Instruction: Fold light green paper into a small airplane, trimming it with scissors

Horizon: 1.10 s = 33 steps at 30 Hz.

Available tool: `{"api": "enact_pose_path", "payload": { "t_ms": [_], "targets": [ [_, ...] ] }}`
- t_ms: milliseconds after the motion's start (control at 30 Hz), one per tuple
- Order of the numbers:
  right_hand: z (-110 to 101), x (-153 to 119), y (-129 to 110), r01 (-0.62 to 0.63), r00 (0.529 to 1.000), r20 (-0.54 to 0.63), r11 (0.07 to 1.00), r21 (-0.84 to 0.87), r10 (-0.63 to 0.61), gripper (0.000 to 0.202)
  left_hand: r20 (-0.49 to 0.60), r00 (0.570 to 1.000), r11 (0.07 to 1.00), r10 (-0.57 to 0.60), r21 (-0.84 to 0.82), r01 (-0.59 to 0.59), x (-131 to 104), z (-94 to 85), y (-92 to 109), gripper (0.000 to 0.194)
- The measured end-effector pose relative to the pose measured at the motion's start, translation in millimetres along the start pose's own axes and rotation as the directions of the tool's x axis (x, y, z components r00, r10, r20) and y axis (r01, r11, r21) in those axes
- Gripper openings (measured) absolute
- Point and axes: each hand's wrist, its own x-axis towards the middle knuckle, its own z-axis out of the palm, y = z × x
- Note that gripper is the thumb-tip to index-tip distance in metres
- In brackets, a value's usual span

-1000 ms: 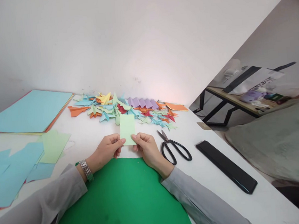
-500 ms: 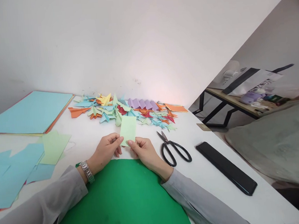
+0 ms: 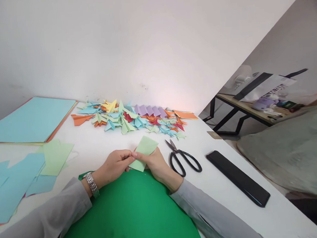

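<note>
Head view: the left hand (image 3: 114, 166) is nearly closed, its thumb and fingers pinching the left side of a pale green slip (image 3: 146, 145). The right hand (image 3: 159, 165) is partly curled, its thumb lying over the slip and its fingers behind it, so 2 hands hold the 1 piece. The thumb tips meet or almost meet at its left side. The slip is tilted, with 1 corner pointing toward the right, just above the far edge of a big green sheet (image 3: 125, 218) on the white table (image 3: 94, 147). The left wrist wears a metal watch (image 3: 91, 184).

Beyond the hands, along the wall, lies a heap of folded paper shapes (image 3: 113, 117) (blue, green, orange, red and yellow), with a purple pleated strip (image 3: 150, 110) among them. Right of the right hand are scissors (image 3: 176, 150), blades parted, and then a long black case (image 3: 238, 178). On the left lie a stack of coloured sheets (image 3: 31, 121) and, nearer, loose blue paper (image 3: 22, 186) with pale green pieces (image 3: 56, 154) beside it.
</note>
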Motion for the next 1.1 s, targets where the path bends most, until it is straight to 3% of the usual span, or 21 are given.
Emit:
{"api": "enact_pose_path", "payload": {
  "t_ms": [133, 267, 533, 1100],
  "targets": [
    [1.9, -0.7, -2.1, -0.027, 0.996, -0.081, 0.998, 0.064, 0.032, 0.024, 0.027, 1.0, 1.0, 0.005, 0.003, -0.005, 0.4, 0.0, -0.7, 0.029],
    [0.0, 1.3, -4.0, -0.116, 0.972, -0.183, 0.981, 0.157, 0.144, 0.026, 0.058, 0.998, 1.0, 0.004, 0.009, -0.005, 1.3, -0.4, -2.5, 0.03],
    [-8.6, 8.0, -7.2, -0.164, 0.948, -0.213, 0.935, 0.315, 0.238, 0.023, 0.05, 0.999, 1.0, 0.003, -0.011, -0.002, 0.3, -1.3, 0.6, 0.03],
    [-11.4, 12.3, -4.5, -0.097, 0.932, -0.287, 0.918, 0.384, 0.219, 0.016, 0.017, 1.0, 0.996, -0.019, -0.083, 0.021, -1.2, -3.7, 5.3, 0.029]
  ]
}}
